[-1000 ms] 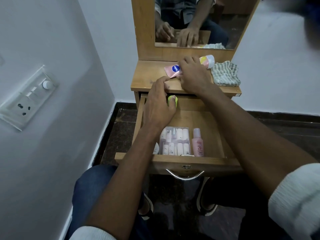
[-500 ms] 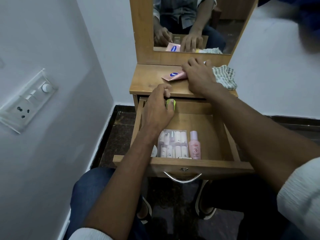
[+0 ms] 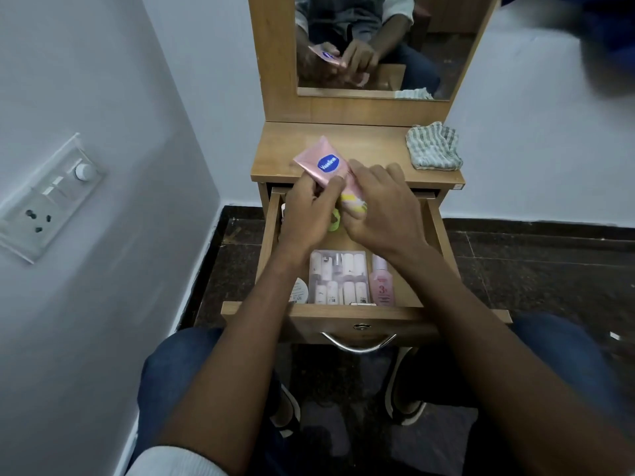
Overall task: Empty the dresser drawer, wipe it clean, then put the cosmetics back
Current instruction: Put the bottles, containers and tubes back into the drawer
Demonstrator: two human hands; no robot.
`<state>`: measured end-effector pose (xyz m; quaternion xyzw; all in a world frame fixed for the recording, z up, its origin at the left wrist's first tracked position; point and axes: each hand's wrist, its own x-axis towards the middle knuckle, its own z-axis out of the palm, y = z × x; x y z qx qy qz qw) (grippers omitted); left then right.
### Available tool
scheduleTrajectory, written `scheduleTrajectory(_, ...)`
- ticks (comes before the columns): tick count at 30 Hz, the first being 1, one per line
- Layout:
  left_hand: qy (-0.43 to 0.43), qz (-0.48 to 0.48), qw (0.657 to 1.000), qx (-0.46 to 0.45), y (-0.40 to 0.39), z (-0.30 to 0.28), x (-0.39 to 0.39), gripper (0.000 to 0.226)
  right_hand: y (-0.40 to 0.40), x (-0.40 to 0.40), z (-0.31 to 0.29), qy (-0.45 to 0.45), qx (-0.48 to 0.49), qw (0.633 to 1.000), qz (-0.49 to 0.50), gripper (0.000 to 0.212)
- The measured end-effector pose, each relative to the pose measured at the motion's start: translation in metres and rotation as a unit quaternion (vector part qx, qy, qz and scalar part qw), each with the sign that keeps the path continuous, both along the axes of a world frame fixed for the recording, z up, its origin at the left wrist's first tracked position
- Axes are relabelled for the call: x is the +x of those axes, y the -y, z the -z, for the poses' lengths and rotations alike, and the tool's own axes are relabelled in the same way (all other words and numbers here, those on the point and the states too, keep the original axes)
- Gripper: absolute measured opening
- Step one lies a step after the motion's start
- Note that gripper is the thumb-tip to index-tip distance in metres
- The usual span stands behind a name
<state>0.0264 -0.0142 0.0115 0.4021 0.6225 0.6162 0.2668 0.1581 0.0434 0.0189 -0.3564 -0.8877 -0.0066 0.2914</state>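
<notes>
I have lifted the pink tube (image 3: 324, 164) from the table (image 3: 364, 146) and brought it over the back of the open drawer (image 3: 364, 319). My right hand (image 3: 381, 211) grips its lower end and my left hand (image 3: 311, 209) pinches its middle, with a small green thing (image 3: 334, 219) under the fingers. In the drawer lie a clear case of small bottles (image 3: 338, 278), a pink bottle (image 3: 382, 286) just beside it and a white round container (image 3: 299, 291). The striped cloth (image 3: 433, 147) lies on the table's right side.

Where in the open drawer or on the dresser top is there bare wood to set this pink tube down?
Bare wood on the dresser top between the pink Vaseline tube and the striped cloth. In the wooden drawer, the strip right of the pink bottle is free. The front left is crowded: clear box of small bottles, round white tin.
</notes>
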Motion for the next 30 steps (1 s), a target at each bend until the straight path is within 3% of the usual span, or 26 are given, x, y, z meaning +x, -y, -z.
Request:
scheduleTrajectory(2,0.006,0.032,0.999,-0.005,0.0,0.0,-0.001,0.009,0.001,0.016,0.007,-0.092,-0.184,0.978,-0.043,0.084)
scheduleTrajectory(4,0.003,0.079,0.997,-0.023,0.0,0.0,0.0,0.017,0.003,0.029,0.01,-0.182,-0.345,0.919,-0.053,0.095)
scheduleTrajectory(6,-0.021,0.132,0.99,-0.049,-0.001,0.001,0.003,0.026,0.001,0.038,0.013,-0.247,-0.409,0.877,-0.041,0.101)
scheduleTrajectory(10,-0.075,0.189,0.972,-0.119,0.001,0.007,0.013,0.043,-0.005,0.049,0.021,-0.275,-0.427,0.861,-0.022,0.093)
scheduleTrajectory(15,-0.075,0.205,0.963,-0.161,-0.005,0.011,0.037,0.052,-0.003,0.055,0.025,-0.216,-0.331,0.916,0.067,0.059)
scheduleTrajectory(19,-0.066,0.244,0.954,-0.163,-0.008,0.016,0.056,0.056,-0.008,0.061,0.023,-0.2,-0.29,0.926,0.134,0.052)
scheduleTrajectory(23,-0.159,0.266,0.931,-0.194,-0.007,0.021,0.055,0.067,-0.009,0.063,0.026,-0.168,-0.313,0.92,0.166,0.049)
scheduleTrajectory(27,-0.186,0.258,0.929,-0.191,-0.01,0.023,0.049,0.079,-0.006,0.06,0.029,-0.054,-0.293,0.938,0.177,0.052)
scheduleTrajectory(30,-0.236,0.265,0.916,-0.188,-0.01,0.027,0.046,0.073,0.003,0.057,0.033,0.019,-0.282,0.941,0.187,0.016)
